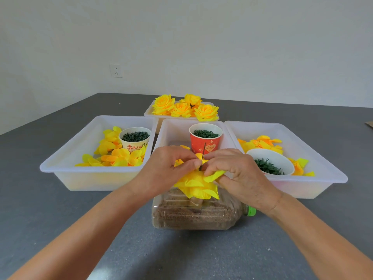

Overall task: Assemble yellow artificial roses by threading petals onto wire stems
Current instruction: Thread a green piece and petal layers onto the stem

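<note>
A thin dark wire stem (203,156) stands upright above a clear bottle filled with brown grain (193,213), which lies on its side. Stacked yellow petals (196,185) sit on the wire above the bottle. My left hand (169,168) pinches the petals at the wire from the left. My right hand (236,174) pinches a yellow petal edge (215,175) from the right, with its fingertips at the wire. The lower part of the wire is hidden by petals and fingers.
The left white tray (66,158) holds loose yellow petals and a cup of dark green parts (134,138). A red cup of green rings (205,141) stands in the middle tray. The right tray (314,158) has petals and a white bowl (270,161). Finished roses (184,108) fill the back tray.
</note>
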The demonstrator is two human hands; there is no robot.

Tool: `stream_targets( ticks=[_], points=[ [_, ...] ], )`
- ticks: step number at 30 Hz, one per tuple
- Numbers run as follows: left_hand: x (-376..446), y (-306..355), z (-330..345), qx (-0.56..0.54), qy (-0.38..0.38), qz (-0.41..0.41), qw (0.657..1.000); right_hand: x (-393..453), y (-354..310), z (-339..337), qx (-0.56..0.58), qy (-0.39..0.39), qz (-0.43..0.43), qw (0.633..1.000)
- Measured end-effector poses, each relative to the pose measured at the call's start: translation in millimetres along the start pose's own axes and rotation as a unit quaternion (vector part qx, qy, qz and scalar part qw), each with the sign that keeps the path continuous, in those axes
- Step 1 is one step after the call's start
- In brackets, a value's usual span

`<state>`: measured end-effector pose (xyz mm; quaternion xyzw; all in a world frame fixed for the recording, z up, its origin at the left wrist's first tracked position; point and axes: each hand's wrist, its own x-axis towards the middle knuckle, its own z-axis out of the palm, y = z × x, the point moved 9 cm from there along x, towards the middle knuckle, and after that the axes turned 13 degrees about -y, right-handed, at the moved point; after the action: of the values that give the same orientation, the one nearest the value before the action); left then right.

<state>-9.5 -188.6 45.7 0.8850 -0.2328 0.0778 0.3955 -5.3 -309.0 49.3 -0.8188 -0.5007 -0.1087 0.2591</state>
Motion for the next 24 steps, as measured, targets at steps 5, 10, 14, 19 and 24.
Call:
stream_targets(
  ticks=[5,10,14,19,24],
  points=[
    [10.5,-5.6,10.6,-0.072,-0.026,-0.037,0.996,-4.2,1.9,-2.7,0.005,0.007,0.005,1.000],
    [11.1,-5.5,7.2,-0.051,0.001,-0.038,0.998,-15.2,3.4,3.5,-0.015,-0.002,-0.005,1.000],
    [8.7,-7.3,9.3,-0.073,0.006,-0.051,0.996,-30.2,20.0,5.7,0.018,-0.004,0.047,0.999],
    [7.1,-7.2,9.4,-0.055,0.017,-0.045,0.997,-35.9,26.2,3.0,0.042,0.007,0.065,0.997],
    [5.9,-13.5,10.6,-0.070,0.028,-0.062,0.995,-34.2,41.7,-23.3,0.137,0.132,0.139,0.972]
  ],
)
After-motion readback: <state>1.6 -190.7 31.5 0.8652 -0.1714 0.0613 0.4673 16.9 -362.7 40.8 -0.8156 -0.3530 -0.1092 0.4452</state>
